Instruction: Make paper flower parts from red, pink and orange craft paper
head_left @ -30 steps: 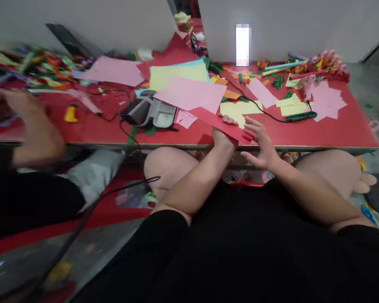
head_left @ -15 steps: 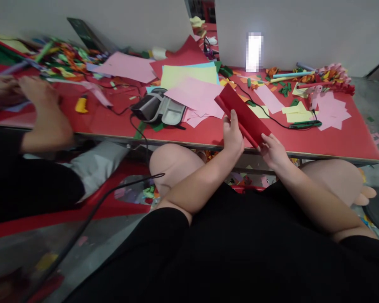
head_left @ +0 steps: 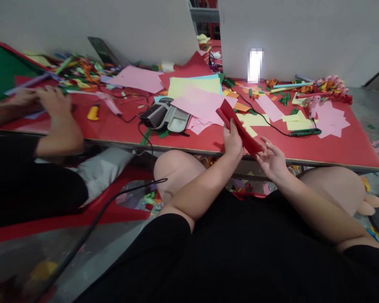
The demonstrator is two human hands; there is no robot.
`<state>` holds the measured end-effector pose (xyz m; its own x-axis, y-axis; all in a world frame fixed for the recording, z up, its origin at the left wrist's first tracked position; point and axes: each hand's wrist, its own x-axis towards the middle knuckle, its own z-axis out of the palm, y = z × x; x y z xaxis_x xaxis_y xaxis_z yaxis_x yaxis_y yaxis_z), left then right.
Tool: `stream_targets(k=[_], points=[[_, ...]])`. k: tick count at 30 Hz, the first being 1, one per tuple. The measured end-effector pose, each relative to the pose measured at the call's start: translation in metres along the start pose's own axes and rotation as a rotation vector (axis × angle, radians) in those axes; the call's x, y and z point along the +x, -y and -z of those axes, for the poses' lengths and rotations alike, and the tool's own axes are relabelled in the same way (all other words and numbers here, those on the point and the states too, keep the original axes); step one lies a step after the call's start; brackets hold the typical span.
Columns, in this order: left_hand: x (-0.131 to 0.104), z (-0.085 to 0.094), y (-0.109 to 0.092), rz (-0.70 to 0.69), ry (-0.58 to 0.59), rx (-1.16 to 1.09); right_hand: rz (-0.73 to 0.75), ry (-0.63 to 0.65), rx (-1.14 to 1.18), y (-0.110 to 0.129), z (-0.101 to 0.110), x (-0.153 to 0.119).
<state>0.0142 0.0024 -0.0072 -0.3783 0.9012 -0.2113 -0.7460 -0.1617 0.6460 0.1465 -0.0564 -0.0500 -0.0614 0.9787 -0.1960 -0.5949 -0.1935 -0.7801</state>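
Observation:
A folded strip of red paper point(head_left: 240, 128) is held slantwise above the table's front edge. My left hand point(head_left: 233, 141) is closed on its near side, thumb on the face turned up to me. At the strip's lower right end is my right hand point(head_left: 273, 160), palm up, fingers apart and loosely curled, the fingertips close to or touching the paper's end. Just beyond the strip lie yellow paper pieces point(head_left: 255, 120) and a large pink sheet point(head_left: 205, 105).
On the red table point(head_left: 341, 147) are a grey case point(head_left: 178, 120), a pink glue gun point(head_left: 314, 105) with a black cord, star-shaped pink paper point(head_left: 331, 120) and a yellow object point(head_left: 93, 112). A co-worker's hands point(head_left: 50, 101) work at the left. A blurred bright screen point(head_left: 255, 67) leans on the partition.
The red strip has turned to a narrower, steeper angle. My right hand's fingers have loosened from its lower end and spread. The whole view has shifted slightly.

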Motion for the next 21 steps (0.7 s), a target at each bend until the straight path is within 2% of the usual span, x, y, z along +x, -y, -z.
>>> stream_targets(k=[3, 9, 12, 15, 21], points=[[0.005, -0.001, -0.004, 0.028, -0.059, -0.046, 0.167, 0.104, -0.210, -0.007, 0.003, -0.001], [0.010, -0.001, -0.003, 0.074, -0.117, -0.085, 0.723, 0.469, -0.882, -0.018, 0.014, 0.000], [0.009, -0.002, -0.002, 0.065, -0.120, -0.093, 0.935, 0.553, -1.089, -0.021, 0.018, 0.003], [0.009, -0.003, -0.004, 0.079, -0.144, -0.110, 0.917, 0.505, -1.046, -0.023, 0.018, 0.001], [0.010, -0.002, -0.013, 0.161, -0.138, -0.174, 0.488, 0.345, -0.669, -0.022, 0.002, -0.012]])
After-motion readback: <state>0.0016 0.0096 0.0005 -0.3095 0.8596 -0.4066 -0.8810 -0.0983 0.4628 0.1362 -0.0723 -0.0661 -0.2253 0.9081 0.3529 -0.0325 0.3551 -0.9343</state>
